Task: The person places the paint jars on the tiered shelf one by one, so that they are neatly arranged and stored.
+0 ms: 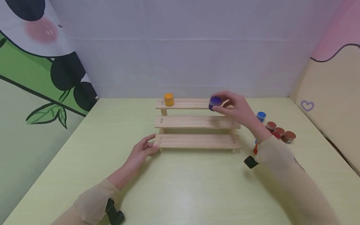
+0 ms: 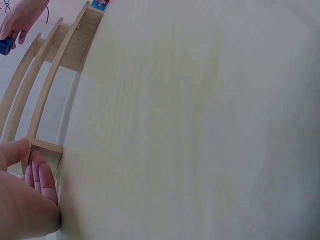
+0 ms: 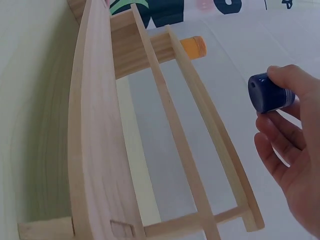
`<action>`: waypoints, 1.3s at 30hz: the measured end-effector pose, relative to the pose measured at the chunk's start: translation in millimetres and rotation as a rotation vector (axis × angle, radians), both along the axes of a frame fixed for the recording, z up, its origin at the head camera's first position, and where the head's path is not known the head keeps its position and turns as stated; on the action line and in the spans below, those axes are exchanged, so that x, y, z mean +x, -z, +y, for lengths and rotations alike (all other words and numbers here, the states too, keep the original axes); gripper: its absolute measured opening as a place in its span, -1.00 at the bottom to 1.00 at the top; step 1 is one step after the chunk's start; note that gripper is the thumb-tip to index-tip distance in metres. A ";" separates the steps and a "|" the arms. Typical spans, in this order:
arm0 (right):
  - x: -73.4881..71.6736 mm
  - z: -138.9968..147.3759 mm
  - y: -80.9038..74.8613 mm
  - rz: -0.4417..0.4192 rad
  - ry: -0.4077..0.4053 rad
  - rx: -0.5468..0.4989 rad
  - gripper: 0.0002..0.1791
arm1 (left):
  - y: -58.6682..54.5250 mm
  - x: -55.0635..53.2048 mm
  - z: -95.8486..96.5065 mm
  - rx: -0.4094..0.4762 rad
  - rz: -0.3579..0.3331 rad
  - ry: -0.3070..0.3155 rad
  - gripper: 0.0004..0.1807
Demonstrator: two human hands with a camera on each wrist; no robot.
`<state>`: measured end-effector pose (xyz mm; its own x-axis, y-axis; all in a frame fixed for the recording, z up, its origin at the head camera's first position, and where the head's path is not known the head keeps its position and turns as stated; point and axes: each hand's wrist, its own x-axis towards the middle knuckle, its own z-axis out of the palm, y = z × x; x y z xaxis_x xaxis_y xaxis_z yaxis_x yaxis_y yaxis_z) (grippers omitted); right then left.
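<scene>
A three-step wooden rack (image 1: 197, 142) stands on the table. At the left end of its lowest step, my left hand (image 1: 142, 150) grips the board, thumb above and fingers beneath in the left wrist view. My right hand (image 1: 237, 107) pinches a small dark blue paint jar (image 3: 270, 93) between thumb and fingers. In the head view that jar (image 1: 215, 103) appears in front of the top step's right part; the right wrist view shows it apart from the wood. An orange paint jar (image 1: 169, 99) sits at the left end of the top step.
Right of the rack are a light blue jar (image 1: 261, 116) and several red and brown jars (image 1: 288, 137), some partly hidden by my right wrist. A pale wall sheet (image 1: 182, 65) rises behind the table (image 1: 180, 187). Printed panels flank both sides.
</scene>
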<state>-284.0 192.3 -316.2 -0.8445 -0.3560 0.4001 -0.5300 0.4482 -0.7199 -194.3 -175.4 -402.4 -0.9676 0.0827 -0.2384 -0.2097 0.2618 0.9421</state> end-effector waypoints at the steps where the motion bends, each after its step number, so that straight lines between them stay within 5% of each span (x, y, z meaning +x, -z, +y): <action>1: -1.8 -3.5 0.6 -0.004 0.001 -0.014 -0.58 | -0.2 0.4 -0.1 -0.002 0.001 0.003 -0.35; 15: -17.7 -55.1 -7.1 -0.085 -0.019 -0.135 -0.48 | 0.3 1.1 -0.2 -0.003 0.018 0.010 -0.33; 23: -40.0 -74.5 0.6 -0.086 -0.035 -0.180 -0.47 | -0.5 1.4 0.3 -0.002 0.017 0.009 -0.33; 39: -49.0 -88.4 6.2 -0.144 0.003 -0.120 -0.50 | -1.7 1.4 0.5 -0.016 0.005 0.000 -0.35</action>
